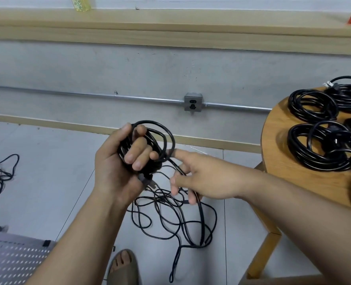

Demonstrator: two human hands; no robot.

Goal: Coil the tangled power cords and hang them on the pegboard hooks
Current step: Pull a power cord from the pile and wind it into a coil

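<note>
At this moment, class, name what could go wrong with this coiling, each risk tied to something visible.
1. The loose cord on the floor crosses itself; pulling it through the right hand could tighten a knot.
2. The left hand grips a bulky coil; loops might slip off.
3. A strand lies near the sandalled foot: possible trip.

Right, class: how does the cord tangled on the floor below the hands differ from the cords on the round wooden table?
The floor cord sprawls in loose, tangled loops; the table cords are wound into neat coils. The floor cord runs up into the right hand; the table cords lie untouched. Both are black.
</note>
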